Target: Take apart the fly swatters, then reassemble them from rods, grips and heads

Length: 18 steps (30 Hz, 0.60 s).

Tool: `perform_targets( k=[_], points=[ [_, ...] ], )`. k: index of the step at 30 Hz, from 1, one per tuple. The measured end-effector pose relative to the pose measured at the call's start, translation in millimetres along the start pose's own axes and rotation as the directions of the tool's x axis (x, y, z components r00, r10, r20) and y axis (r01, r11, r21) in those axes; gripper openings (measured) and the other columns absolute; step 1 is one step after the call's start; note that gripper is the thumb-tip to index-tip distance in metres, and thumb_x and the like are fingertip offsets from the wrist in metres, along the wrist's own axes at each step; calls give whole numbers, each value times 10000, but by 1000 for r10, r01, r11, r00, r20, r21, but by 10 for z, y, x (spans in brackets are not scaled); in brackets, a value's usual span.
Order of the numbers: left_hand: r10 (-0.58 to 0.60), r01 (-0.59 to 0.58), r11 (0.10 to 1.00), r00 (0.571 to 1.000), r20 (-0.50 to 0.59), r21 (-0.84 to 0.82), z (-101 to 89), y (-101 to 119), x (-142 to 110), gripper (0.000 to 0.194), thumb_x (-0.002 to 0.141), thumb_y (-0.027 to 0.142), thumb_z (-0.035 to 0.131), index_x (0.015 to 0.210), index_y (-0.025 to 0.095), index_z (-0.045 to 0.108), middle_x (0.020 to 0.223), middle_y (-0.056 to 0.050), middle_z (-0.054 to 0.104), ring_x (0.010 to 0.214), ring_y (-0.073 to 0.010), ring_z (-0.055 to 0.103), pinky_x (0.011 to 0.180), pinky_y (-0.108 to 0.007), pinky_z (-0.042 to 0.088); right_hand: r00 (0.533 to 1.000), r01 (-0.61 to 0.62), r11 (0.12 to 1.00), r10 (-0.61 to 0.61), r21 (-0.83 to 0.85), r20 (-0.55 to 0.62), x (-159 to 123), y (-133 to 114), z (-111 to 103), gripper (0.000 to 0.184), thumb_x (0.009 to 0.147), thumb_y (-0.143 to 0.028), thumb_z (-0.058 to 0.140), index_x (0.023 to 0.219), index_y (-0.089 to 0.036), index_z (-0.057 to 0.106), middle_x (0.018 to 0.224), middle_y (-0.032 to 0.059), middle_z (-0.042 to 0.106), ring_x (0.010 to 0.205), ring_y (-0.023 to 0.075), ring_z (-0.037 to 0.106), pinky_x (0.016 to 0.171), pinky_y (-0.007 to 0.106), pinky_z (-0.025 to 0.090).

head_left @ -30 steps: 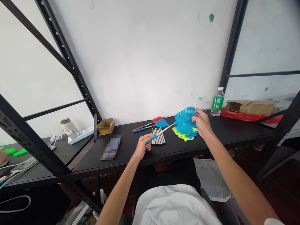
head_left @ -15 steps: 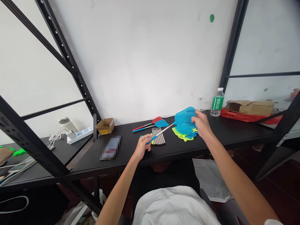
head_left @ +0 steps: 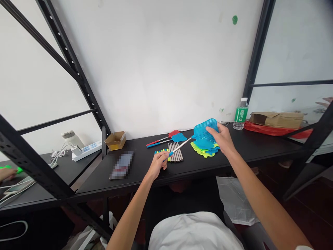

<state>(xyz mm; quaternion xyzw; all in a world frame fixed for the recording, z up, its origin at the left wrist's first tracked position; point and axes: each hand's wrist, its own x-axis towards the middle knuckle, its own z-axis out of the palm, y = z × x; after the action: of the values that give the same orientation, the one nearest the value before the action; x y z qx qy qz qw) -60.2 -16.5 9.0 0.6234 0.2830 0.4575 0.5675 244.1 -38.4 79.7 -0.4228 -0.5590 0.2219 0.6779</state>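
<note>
Both my hands hold one blue fly swatter (head_left: 201,130) tilted above the table. My left hand (head_left: 158,164) is closed round its blue grip, at the lower left end of the silver rod. With my right hand (head_left: 223,139) I pinch the perforated blue head, thumb lying on its face. Under that head lies a pile of loose blue and yellow-green swatter heads (head_left: 205,149). Just beyond my left hand are a row of metal rods (head_left: 177,152) and several blue and yellow grips (head_left: 162,151), partly hidden by the hand. A red swatter (head_left: 173,133) and another blue swatter (head_left: 179,137) lie behind.
On the black table (head_left: 145,170) a phone-like blurred object (head_left: 121,166) and a small open carton (head_left: 116,140) lie left. At right stand a water bottle (head_left: 240,114) and a cardboard box (head_left: 277,119) on red plastic. Another person's hand (head_left: 7,174) shows far left.
My right thumb has moved leftward, further onto the face of the swatter head. The swatter and my left hand have hardly moved. The other person's hand at far left has shifted.
</note>
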Motion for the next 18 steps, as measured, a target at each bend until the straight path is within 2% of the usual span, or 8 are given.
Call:
perform_targets(
  k=[5,10,18],
  points=[
    [-5,5,1000,1000,10,4,-5,-6,-4,309,870,425,646,881,121,700,484,96,219,439,-65,169,440,-225,260,999,39,995,-39,-93,2,6,-6,-43,267,813,-446,700,902,-197,669,813,23,664,703,196,588,642,287,480],
    [-12,12,1000,1000,8,5,0,4,-8,303,839,415,665,844,115,704,474,97,214,436,-64,170,434,-229,253,998,21,996,-16,-87,55,9,-8,-73,263,809,-452,703,872,-200,663,760,12,651,668,194,584,614,285,479],
    [-25,25,1000,1000,1,14,6,18,-4,321,824,430,670,845,113,713,477,94,225,435,-61,178,439,-230,258,998,45,993,-41,-105,43,7,-1,-65,281,803,-456,698,913,-197,678,783,15,667,679,197,587,625,286,484]
  ],
)
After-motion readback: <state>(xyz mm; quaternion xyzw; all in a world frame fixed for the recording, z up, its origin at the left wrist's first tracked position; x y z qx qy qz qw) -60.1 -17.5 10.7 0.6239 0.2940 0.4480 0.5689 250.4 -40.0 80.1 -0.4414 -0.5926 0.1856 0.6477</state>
